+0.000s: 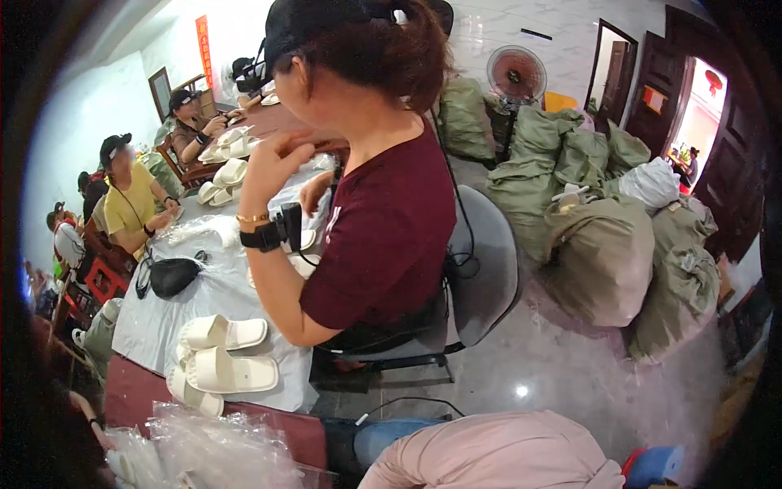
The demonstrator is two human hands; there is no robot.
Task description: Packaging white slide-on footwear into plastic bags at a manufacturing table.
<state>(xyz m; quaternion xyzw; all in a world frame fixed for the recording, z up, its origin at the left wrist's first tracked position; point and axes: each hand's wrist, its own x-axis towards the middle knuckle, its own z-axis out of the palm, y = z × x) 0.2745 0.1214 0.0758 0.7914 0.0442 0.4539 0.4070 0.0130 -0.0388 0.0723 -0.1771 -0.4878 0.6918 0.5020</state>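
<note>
Bright daylight, fisheye bending, edges perhaps blurred.

The slippers [221,359] nearest the lower edge are cream white, lying on a pale grey cloth [155,318] over a dark red counter [130,391]. The neighbouring person's shirt [383,236] is maroon, the wrist device [273,235] black, the bracelet [252,218] gold. The piled sacks [603,253] are olive green. A sleeve [497,452] at the bottom is dusty pink. The chair [489,269] is grey.
</note>
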